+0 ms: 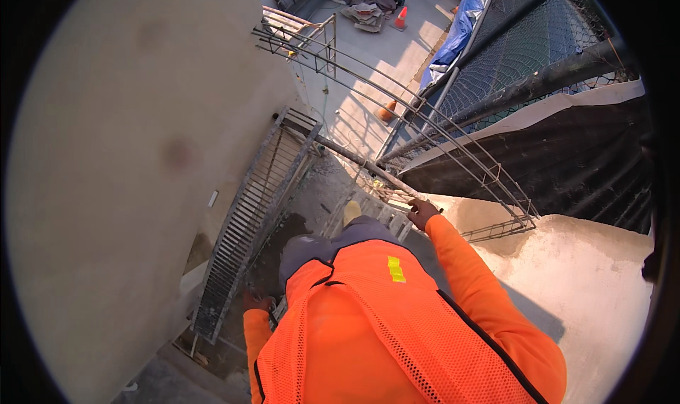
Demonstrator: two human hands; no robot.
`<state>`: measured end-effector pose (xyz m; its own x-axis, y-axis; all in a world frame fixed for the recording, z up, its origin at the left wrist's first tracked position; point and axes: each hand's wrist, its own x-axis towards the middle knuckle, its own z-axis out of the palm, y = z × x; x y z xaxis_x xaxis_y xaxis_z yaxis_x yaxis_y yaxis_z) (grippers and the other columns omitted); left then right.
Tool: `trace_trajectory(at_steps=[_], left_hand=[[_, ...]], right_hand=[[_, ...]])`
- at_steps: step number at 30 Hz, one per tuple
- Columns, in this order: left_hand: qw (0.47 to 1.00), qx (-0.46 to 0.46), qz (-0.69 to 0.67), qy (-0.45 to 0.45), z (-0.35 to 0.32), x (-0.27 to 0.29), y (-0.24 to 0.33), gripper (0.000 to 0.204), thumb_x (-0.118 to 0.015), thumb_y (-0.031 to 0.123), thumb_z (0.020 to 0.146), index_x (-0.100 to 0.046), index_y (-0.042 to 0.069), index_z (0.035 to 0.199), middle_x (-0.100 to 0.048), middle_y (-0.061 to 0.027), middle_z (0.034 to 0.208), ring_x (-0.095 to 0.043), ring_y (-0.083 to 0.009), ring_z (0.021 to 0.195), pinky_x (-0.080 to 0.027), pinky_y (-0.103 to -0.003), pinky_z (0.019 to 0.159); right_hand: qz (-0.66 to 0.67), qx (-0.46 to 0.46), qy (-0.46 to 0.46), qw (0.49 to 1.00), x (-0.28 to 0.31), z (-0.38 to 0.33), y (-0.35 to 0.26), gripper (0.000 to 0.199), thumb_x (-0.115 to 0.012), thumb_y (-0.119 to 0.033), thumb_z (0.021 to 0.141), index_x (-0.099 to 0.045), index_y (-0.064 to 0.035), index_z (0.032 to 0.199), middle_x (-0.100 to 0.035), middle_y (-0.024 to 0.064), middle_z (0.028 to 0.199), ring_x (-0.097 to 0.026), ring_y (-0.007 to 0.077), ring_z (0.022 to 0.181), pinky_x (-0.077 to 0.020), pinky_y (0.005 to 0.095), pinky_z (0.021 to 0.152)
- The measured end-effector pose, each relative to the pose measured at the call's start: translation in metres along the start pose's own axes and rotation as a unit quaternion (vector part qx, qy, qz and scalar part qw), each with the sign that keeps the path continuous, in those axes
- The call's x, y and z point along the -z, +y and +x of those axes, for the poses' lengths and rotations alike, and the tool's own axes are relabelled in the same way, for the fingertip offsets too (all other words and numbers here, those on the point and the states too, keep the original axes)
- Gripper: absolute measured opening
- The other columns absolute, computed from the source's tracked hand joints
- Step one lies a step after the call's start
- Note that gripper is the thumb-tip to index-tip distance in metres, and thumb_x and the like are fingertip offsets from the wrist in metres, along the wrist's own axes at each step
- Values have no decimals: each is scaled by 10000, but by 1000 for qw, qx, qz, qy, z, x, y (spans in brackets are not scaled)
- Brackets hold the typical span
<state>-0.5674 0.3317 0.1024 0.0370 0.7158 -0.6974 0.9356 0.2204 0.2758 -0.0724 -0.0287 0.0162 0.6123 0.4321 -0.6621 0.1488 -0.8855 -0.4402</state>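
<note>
My right hand [423,212], at the end of an orange sleeve, has its fingers bent over a metal pipe [368,164] near the pipe's right end. This pipe slants down to the right from a slatted metal scaffold plank [244,227]. Low on the left, my left hand [257,301] is close to the lower part of that plank. Shadow darkens it, and I cannot make out its fingers or any hold. Beneath me are my grey-clad legs [304,251], one yellowish boot [352,210] and grey metal bars [398,223].
A tall plastered wall [142,156] rises on the left. Thin rebar cage [425,106] stretches across the upper right. Beyond are chain-link fencing [524,67], black sheeting [567,163] and a blue tarp [460,32]. Farther off, an orange cone [401,19] stands on the pale floor far below.
</note>
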Motion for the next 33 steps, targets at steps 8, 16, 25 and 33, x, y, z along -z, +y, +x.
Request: trace_trajectory(at_steps=[8,16,25,33], left_hand=[[996,10,89,30,38,-27,-64,839,-753,207,803,-414,-56,1523,-566,-300,1450,-639,-409,1250,-517,-437,1024],[972,-197,0,130,117,108,117,654,-661,32,765,-491,18,1396,-662,-116,1062,-662,-283,972,-522,-395,942],[836,-443,-254,-200,197,186,460,565,-506,-95,783,-441,114,1303,-550,-91,1114,-511,-66,650,-461,-208,507],[779,-449,-258,-353,232,181,553,451,-615,76,942,-407,59,1341,-580,-80,1085,-558,-92,698,-482,-226,569]], right_hand=[[-17,-14,25,999,50,24,-28,522,-720,-294,879,-644,-53,1335,-729,172,1179,-696,356,1099,-544,428,973],[14,76,-78,994,8,29,-189,562,-680,-316,908,-599,-33,1387,-685,195,1279,-658,369,1180,-523,447,1021],[163,325,-47,930,-20,74,-511,810,-737,-488,886,-453,-44,1501,-539,213,1438,-571,416,1281,-466,494,1084],[305,213,67,926,-38,120,-632,552,-703,-208,863,-515,-38,1354,-706,225,1069,-660,430,1050,-525,487,889]])
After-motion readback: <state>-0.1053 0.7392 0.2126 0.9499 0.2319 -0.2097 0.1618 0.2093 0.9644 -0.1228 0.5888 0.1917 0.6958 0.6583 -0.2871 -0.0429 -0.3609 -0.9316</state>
